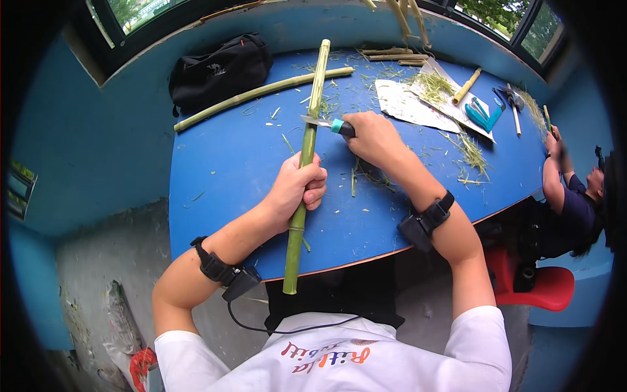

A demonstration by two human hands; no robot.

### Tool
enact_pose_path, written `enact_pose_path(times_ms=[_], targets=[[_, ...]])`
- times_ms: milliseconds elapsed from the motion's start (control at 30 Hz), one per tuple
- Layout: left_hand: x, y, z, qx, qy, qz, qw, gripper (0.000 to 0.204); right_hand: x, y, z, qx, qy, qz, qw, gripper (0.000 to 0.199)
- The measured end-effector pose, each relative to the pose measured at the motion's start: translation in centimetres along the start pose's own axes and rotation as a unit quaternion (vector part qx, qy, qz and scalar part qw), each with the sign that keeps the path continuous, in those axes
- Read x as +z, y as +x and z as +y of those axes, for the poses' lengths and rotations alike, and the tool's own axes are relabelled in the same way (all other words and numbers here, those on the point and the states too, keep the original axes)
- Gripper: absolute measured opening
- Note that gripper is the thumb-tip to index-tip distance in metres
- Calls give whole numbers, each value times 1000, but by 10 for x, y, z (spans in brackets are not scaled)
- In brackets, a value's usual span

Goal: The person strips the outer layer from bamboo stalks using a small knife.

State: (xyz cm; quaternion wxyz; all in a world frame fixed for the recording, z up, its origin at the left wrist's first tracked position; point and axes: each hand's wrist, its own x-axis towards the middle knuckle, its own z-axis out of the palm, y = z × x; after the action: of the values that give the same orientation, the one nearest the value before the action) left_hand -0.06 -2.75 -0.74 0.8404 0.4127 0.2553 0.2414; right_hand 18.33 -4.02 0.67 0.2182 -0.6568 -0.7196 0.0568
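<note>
A green bamboo stalk (309,145) stretches from the table's near edge toward the far wall, its upper part scraped pale and its lower part still green-skinned. My left hand (302,185) is wrapped around its lower middle. In my right hand (375,139) is a knife (333,125) with a black and teal handle. The blade lies across the stalk, touching it where pale and green surfaces meet. Beyond, a second, longer stalk (261,97) rests crosswise on the blue table (222,176), passing by the scraped end of the first.
A black bag (222,73) sits at the back left. Shavings (471,153), papers (411,106), a short bamboo piece (467,86) and a teal tool (483,115) lie to the right. Another person (568,189) works at the right end, near a red stool (532,287).
</note>
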Motion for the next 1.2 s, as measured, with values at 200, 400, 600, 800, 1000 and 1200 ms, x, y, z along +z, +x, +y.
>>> enact_pose_path(times_ms=[200,400,600,800,1000,1200], targets=[[5,8,10,3,28,-23,999,18,-16,-3,12,-15,21,-23,999,19],[19,46,15,12,50,-73,996,14,-37,14,76,-31,88,-173,980,21],[26,59,15,25,39,-56,997,13,-41,23,68,-40,50,-134,989,23],[26,55,15,18,41,-45,998,11,-46,24,63,-32,29,-86,995,24],[53,148,4,13,34,-46,998,10,-56,28,113,-60,-13,-75,995,27],[59,268,14,28,37,-16,999,10,-58,30,103,-65,18,-79,995,27]])
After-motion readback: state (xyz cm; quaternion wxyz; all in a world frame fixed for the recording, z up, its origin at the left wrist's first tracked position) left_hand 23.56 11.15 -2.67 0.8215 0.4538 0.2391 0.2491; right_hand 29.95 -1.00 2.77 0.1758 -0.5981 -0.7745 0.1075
